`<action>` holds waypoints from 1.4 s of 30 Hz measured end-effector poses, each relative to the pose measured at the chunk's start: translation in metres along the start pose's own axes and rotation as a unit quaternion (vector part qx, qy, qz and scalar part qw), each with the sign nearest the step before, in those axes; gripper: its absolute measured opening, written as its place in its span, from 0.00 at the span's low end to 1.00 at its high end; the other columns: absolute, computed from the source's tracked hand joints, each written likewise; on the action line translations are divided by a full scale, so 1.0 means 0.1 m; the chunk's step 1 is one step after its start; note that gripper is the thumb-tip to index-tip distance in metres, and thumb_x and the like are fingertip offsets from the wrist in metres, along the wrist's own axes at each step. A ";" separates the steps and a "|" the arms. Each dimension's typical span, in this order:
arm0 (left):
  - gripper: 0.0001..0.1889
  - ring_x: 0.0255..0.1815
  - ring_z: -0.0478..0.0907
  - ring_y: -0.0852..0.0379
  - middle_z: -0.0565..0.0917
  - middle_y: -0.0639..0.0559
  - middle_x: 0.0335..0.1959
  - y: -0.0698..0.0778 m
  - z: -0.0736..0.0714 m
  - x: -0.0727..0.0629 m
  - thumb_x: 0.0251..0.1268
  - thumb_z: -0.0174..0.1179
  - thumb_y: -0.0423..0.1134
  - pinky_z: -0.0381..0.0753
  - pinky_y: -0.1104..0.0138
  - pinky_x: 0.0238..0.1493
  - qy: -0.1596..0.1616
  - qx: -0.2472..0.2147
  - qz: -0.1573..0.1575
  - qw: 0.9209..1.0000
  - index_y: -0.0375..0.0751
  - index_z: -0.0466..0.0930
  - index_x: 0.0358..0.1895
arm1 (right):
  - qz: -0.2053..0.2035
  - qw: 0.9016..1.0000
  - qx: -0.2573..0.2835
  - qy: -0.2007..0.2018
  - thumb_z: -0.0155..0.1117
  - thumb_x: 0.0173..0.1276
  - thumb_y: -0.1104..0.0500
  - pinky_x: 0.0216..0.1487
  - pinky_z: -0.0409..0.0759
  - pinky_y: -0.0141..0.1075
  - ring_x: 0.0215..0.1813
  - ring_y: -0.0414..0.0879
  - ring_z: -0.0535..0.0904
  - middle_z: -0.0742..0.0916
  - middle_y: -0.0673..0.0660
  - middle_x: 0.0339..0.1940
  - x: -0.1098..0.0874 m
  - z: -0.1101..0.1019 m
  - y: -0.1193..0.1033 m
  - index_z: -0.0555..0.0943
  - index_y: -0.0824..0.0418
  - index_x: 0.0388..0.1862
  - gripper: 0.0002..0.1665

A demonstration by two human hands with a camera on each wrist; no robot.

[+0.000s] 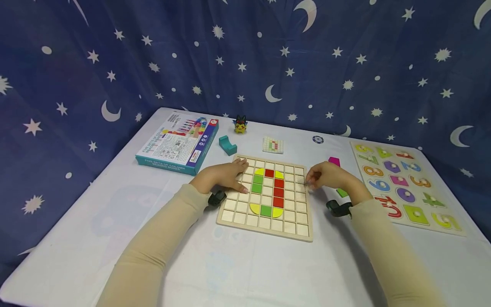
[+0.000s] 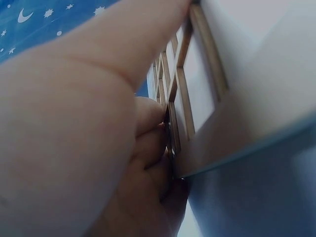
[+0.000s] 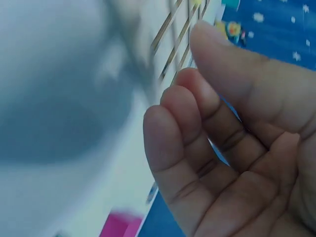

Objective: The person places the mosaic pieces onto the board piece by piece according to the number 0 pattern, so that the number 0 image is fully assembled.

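A wooden grid board (image 1: 296, 229) lies mid-table. On it, red squares (image 1: 278, 192), green squares (image 1: 266, 210) and yellow quarter-round pieces (image 1: 255, 208) form a rounded outline with a gap at lower left. The left hand (image 1: 226, 175) rests on the board's left side, fingers spread over the cells; its wrist view shows the palm and fingers along the frame. At the right edge, the right hand (image 1: 326, 175) hovers with loosely bent fingers. In the right wrist view, the thumb (image 3: 237, 74) stands apart from the fingertips and no piece shows between them.
Behind the board lies a small pattern card (image 1: 273, 145). A teal arch block (image 1: 228, 145), a boxed set (image 1: 176, 143), a small yellow figure (image 1: 240, 124) and a round chip (image 1: 317, 139) stand around. Magenta (image 1: 334, 161) and green (image 1: 342, 193) pieces lie near a number puzzle (image 1: 406, 187).
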State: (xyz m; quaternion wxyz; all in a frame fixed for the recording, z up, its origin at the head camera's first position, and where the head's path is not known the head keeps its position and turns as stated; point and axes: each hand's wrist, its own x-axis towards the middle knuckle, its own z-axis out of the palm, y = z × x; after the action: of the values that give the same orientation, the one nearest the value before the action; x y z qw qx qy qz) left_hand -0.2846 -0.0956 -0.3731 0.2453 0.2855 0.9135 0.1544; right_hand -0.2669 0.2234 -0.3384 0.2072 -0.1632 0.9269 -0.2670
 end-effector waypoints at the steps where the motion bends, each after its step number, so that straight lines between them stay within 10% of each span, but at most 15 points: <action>1: 0.51 0.75 0.32 0.48 0.40 0.44 0.75 0.00 0.00 0.00 0.54 0.61 0.57 0.39 0.57 0.74 0.000 0.001 -0.001 1.000 0.37 0.40 0.73 | 0.002 1.000 0.002 0.003 0.67 0.51 0.69 0.33 0.72 0.33 0.31 0.43 0.72 0.79 0.52 0.26 -0.04 -0.02 0.06 0.80 0.68 0.34 0.09; 16: 0.50 0.75 0.32 0.49 0.41 0.44 0.75 0.00 -0.01 -0.02 0.55 0.62 0.55 0.39 0.57 0.74 0.003 -0.006 -0.008 1.000 0.38 0.42 0.73 | 0.062 0.997 0.000 0.044 0.68 0.53 0.65 0.41 0.76 0.35 0.38 0.47 0.74 0.83 0.58 0.36 -0.33 -0.19 0.60 0.81 0.69 0.42 0.16; 25: 0.51 0.75 0.32 0.49 0.41 0.43 0.75 0.02 -0.02 -0.02 0.54 0.62 0.55 0.39 0.57 0.74 0.006 -0.006 -0.002 1.000 0.37 0.42 0.73 | 0.098 0.994 0.015 0.047 0.68 0.52 0.67 0.58 0.69 0.55 0.49 0.55 0.74 0.82 0.65 0.48 -0.38 -0.16 0.74 0.80 0.67 0.48 0.21; 42: 0.51 0.75 0.32 0.49 0.41 0.45 0.75 0.03 -0.01 -0.01 0.54 0.62 0.55 0.38 0.57 0.74 -0.001 -0.011 -0.009 1.000 0.38 0.41 0.73 | 0.074 0.996 -0.001 0.057 0.71 0.52 0.60 0.39 0.68 0.35 0.38 0.48 0.70 0.80 0.54 0.32 -0.38 -0.09 0.75 0.82 0.65 0.39 0.16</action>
State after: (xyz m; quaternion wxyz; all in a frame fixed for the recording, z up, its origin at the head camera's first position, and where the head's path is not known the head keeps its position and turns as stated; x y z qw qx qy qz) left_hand -0.2830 -0.0941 -0.3710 0.2502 0.2748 0.9142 0.1618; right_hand -0.2532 0.3030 -0.3621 0.1732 -0.0790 0.9470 -0.2589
